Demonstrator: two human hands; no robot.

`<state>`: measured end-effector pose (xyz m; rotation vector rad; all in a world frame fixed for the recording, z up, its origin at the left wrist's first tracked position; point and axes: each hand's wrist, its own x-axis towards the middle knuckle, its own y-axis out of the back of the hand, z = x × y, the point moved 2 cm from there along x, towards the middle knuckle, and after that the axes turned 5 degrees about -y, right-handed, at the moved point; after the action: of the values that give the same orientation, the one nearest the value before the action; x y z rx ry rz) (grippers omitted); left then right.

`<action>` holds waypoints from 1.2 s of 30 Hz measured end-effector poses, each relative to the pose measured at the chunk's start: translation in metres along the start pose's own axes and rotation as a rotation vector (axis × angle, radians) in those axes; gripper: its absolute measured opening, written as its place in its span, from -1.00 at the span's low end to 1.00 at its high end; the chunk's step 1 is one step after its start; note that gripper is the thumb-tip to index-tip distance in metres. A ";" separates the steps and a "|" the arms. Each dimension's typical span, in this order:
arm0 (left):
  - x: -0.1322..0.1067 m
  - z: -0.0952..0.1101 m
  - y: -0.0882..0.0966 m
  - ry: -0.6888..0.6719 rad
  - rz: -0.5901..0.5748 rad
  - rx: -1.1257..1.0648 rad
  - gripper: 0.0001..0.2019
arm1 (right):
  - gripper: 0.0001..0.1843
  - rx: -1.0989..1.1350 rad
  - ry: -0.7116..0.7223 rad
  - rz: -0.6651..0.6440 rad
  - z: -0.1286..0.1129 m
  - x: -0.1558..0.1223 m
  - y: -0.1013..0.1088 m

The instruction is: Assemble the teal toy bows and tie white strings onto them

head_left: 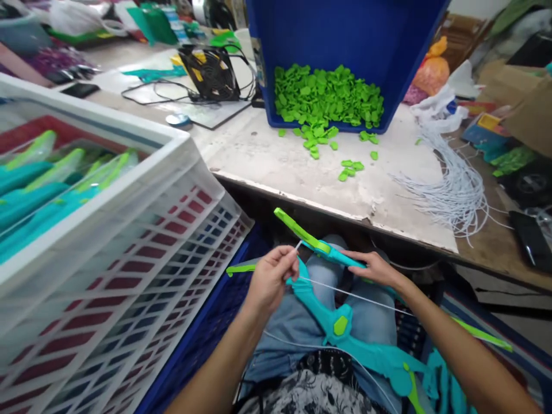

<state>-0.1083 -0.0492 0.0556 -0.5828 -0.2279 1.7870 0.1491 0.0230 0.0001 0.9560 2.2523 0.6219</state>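
A teal toy bow [332,313] with lime green limb tips lies across my lap. My right hand [374,268] is closed on its upper limb just below the green tip [297,229]. My left hand [271,276] pinches the end of a white string [345,293] beside that limb. The string runs from my left fingers down to the right, under my right forearm. More teal and green bow parts [431,374] lie on my right thigh.
A white slatted crate [142,230] holding teal and green bows stands at my left. On the table, a tilted blue bin [345,34] spills small green plastic pieces [328,98]. A bundle of white strings [452,190] lies at right. A small black fan [211,72] sits behind.
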 end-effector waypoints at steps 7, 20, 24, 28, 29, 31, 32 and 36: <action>0.041 0.029 0.025 -0.196 0.133 0.218 -0.72 | -0.46 0.118 -0.052 -0.043 0.000 0.001 0.005; 0.047 0.034 0.021 -0.240 0.100 0.281 -0.72 | -0.47 0.125 -0.016 -0.028 0.001 -0.001 0.003; 0.049 0.033 0.016 -0.266 0.055 0.229 -0.69 | -0.47 0.103 -0.024 -0.023 0.004 -0.003 -0.001; 0.054 0.034 0.018 -0.227 -0.023 0.159 -0.51 | -0.50 0.022 0.030 0.002 0.006 -0.012 -0.006; 0.055 0.035 0.019 -0.208 -0.041 0.161 -0.50 | -0.50 -0.028 0.057 0.027 0.003 -0.013 -0.005; 0.056 0.034 0.022 -0.184 -0.060 0.167 -0.54 | -0.49 -0.149 0.123 0.141 -0.010 -0.010 -0.001; 0.055 0.034 0.024 -0.179 -0.063 0.166 -0.56 | -0.50 -0.198 0.164 0.226 -0.021 -0.006 0.002; 0.050 0.031 0.026 -0.165 -0.072 0.157 -0.56 | -0.65 -0.158 0.412 0.469 -0.091 0.036 0.014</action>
<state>-0.1551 -0.0051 0.0568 -0.3117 -0.2163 1.7657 0.0733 0.0427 0.0598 1.3882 2.2790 1.2837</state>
